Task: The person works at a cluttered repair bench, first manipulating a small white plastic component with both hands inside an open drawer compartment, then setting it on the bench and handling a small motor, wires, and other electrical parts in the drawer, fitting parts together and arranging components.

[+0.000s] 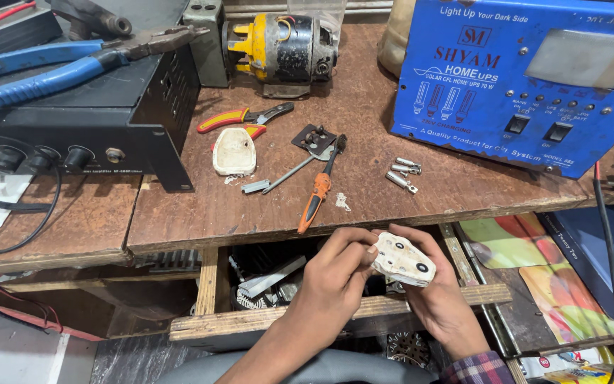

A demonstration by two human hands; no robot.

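Both hands on white plug base (402, 260), held below the bench edge.

Left hand (335, 277) pinches its left end with the fingertips, right hand (438, 299) cups it from underneath, pin holes facing up. On the wooden bench (364, 107) above: white plug cover (234, 151), orange-handled screwdriver (318, 190), loose metal pins (404, 173), red-yellow pliers (243, 118), blue metal box (520, 78).

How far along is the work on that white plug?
Already done: the plug is apart. Its white cover lies on the bench beside the metal pins and an orange-handled screwdriver. In hand: the left hand and right hand hold the white plug base, its pin holes empty. Left, by the look of it: pins and cover are not yet back on.
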